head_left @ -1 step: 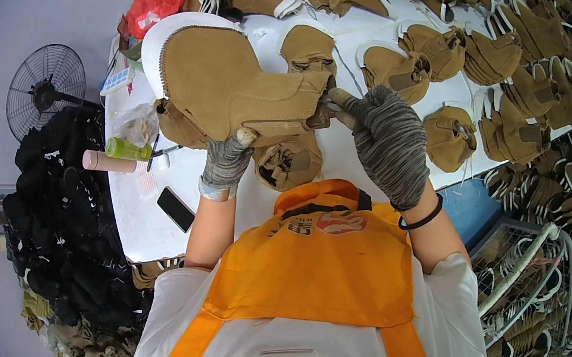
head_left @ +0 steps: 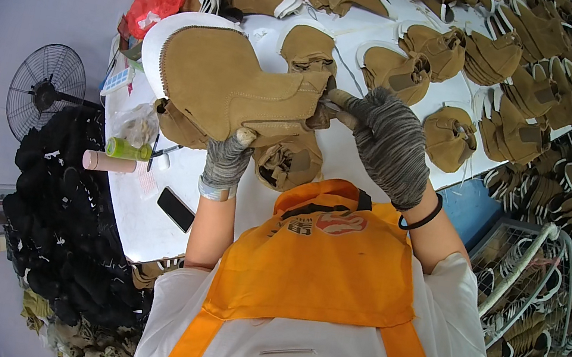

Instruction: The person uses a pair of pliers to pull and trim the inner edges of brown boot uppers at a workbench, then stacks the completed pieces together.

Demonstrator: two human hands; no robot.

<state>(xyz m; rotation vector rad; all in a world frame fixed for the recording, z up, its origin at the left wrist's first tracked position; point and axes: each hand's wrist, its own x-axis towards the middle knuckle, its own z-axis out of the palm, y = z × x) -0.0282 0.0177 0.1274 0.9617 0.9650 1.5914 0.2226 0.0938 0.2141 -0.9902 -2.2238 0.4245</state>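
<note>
The tan shoe upper point(head_left: 213, 83) is clasped above the surface point(head_left: 129, 201) by the left hand point(head_left: 227, 161); whether the half-open right hand point(head_left: 391, 147) grips its narrow end cannot be told. Even, unstrained support is advised.

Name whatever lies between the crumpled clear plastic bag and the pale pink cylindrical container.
A shiny yellow-green cylinder lies between the bag and the container, as the head view shows.
</note>
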